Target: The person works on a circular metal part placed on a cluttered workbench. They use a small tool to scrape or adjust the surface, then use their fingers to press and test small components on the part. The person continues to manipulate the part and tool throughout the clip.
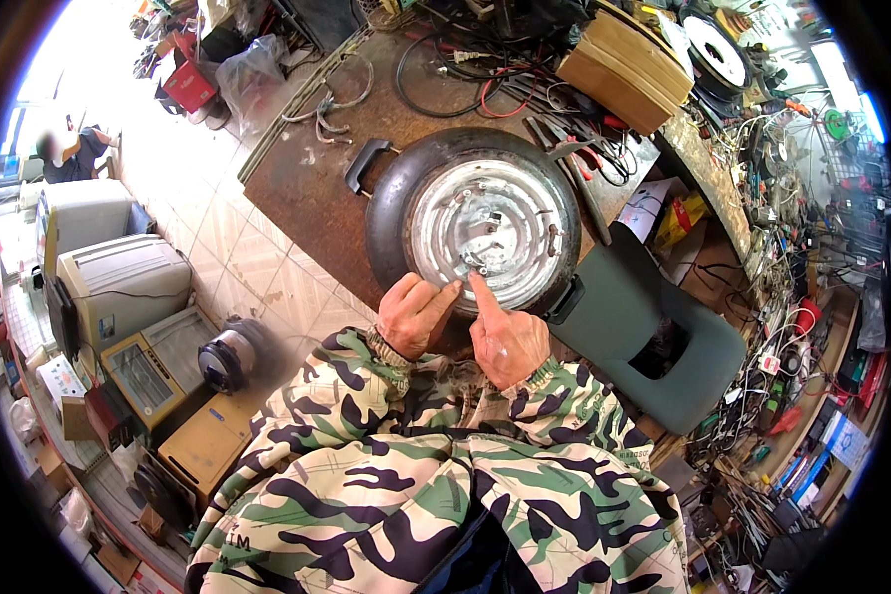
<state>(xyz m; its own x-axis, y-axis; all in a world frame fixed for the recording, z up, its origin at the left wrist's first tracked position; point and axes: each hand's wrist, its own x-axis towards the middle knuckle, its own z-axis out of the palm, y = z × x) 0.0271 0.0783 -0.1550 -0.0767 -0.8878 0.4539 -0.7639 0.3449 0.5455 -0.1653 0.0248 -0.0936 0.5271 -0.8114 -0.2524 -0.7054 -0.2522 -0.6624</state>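
Observation:
A round black electric pan (390,230) lies on the brown workbench, its silvery ringed metal base (436,203) facing up. Black handles stick out at its far left (365,164) and near right (567,299). At the pan's near edge, my left hand (409,315) has its fingers curled together, fingertips over the rim; anything small between them is hidden. My right hand (510,345) stretches its index finger onto the base beside a small metal tab (468,267), while its other fingers are bent under.
Pliers and other hand tools (584,163) lie right of the pan, near a cardboard box (626,69). Cables (421,74) are heaped at the back. A dark green plastic cover (619,307) sits at the near right. Leftward, a person (74,153) is far off beyond the tiled floor (233,233).

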